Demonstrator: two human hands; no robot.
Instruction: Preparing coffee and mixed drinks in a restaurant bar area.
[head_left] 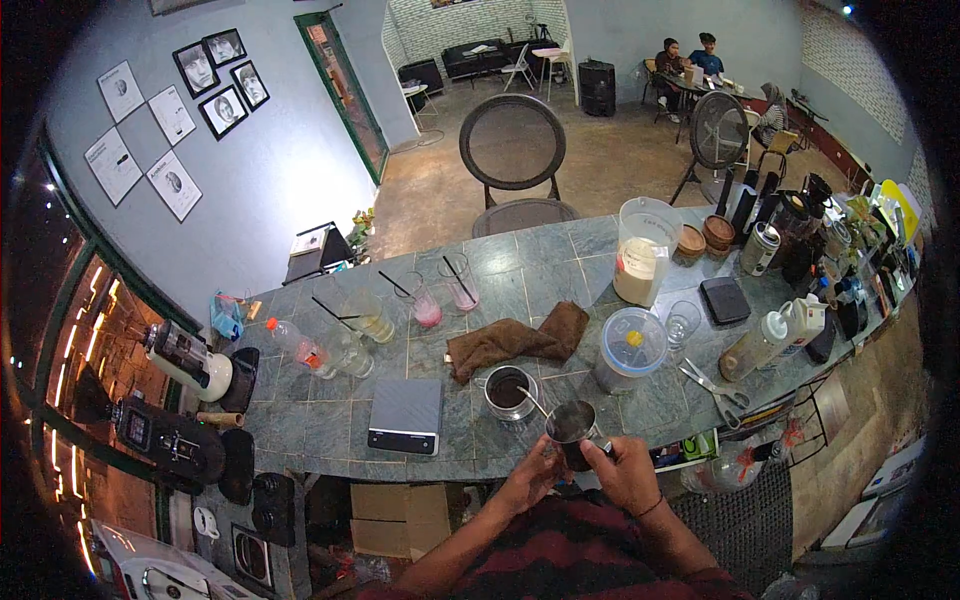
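Observation:
At the counter's near edge, both my hands are closed around a dark metal cup [571, 424]. My left hand [537, 476] wraps its left side, and my right hand [628, 474] grips the right side, where a handle partly shows. What lies inside the cup is too dark to make out. Just beyond it stands a metal pitcher [511, 397] with dark contents. A thin spoon handle [533, 400] leans out of this pitcher toward the cup. Left of it lies a flat grey scale [405, 416]; behind it, a crumpled brown cloth [517, 341].
To the right are a lidded tub [632, 350], a tall measuring jug [642, 252], scissors [716, 392] and a pump bottle [754, 346]. Used glasses with straws [424, 300] and a plastic bottle [298, 347] stand at the left. A coffee grinder [160, 440] flanks the counter. People sit far back.

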